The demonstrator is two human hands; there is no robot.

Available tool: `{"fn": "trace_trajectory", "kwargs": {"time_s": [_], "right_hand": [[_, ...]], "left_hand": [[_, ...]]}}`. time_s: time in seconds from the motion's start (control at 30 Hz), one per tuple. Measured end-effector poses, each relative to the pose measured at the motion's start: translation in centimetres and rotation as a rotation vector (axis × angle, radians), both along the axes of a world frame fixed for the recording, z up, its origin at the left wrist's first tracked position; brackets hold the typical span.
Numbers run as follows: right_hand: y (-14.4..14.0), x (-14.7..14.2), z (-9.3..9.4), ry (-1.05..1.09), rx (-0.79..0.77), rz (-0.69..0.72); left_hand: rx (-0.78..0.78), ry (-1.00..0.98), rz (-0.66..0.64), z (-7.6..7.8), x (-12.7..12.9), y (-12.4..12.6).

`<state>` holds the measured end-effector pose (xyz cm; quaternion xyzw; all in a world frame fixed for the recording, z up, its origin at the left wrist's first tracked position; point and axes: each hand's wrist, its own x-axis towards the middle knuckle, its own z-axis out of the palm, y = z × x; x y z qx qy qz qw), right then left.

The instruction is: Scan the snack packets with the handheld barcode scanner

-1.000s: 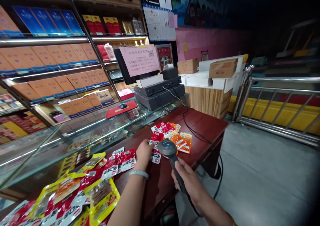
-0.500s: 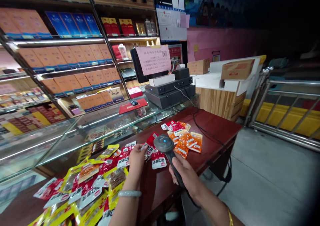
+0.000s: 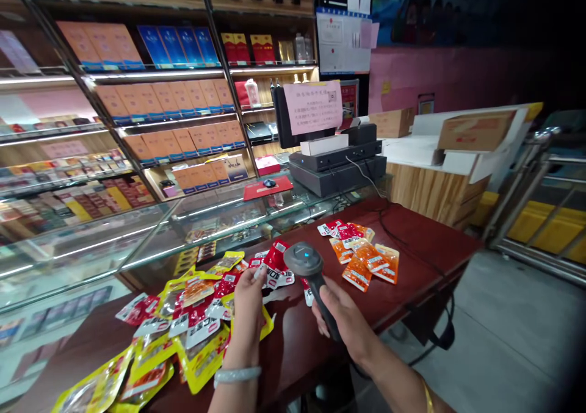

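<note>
My right hand [image 3: 341, 312] is wrapped round the handle of a dark grey barcode scanner [image 3: 303, 259], with a small blue light on its head. Left of the scanner, my left hand [image 3: 249, 297] pinches the edge of a red and white snack packet [image 3: 277, 255]. Another red and white packet [image 3: 308, 293] lies on the table, partly hidden behind the scanner. Beside and beyond my left wrist spreads a loose pile of red, yellow and orange packets [image 3: 201, 330]. Farther right on the dark red table [image 3: 425, 242] lies a smaller group of orange and red packets [image 3: 366, 257].
A glass display counter [image 3: 183, 230] borders the table's far side. On it are a till with a screen [image 3: 339, 169] and a mouse [image 3: 270, 183] on a red mat. A black cable [image 3: 405, 242] crosses the table's right part. Boxed goods fill the shelves behind.
My view has swung left, so table and shelves appear farther right. Both hands have moved left over the table, the scanner and the pinched packet moving with them.
</note>
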<state>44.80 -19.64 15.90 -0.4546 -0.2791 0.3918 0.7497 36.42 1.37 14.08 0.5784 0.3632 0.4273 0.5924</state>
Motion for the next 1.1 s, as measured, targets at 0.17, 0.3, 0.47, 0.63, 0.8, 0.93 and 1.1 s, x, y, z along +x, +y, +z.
{"fn": "trace_trajectory", "kwargs": {"time_s": [0.17,0.3,0.47,0.63,0.8,0.93,1.1], "right_hand": [[1.4,-1.1,-0.3,-0.042,-0.006,0.042],[2.6,-1.8,-0.8,-0.022,-0.028,0.063],[3.0,-2.4,-1.9,-0.011,-0.049,0.139],[1.1,-1.9,-2.4,-0.009,-0.05,0.111],[-1.2,0.2,-3.0,0.084,-0.091,-0.024],[-2.6,2.1,-4.0,0.091,-0.062,-0.094],[-3.7,3.0,-4.5,0.079,-0.046,-0.134]], "left_hand": [[-0.03,0.017,0.052,0.4,-1.5,0.2],[0.047,0.169,0.157,1.1,-3.1,1.2],[0.369,0.589,0.423,2.1,-5.0,3.0],[0.739,0.941,0.488,2.7,-3.3,1.0],[0.894,1.208,0.009,1.7,1.4,-4.7],[0.993,1.307,-0.132,0.1,4.6,-7.7],[0.961,1.291,-0.203,-0.6,6.5,-7.4]]}}
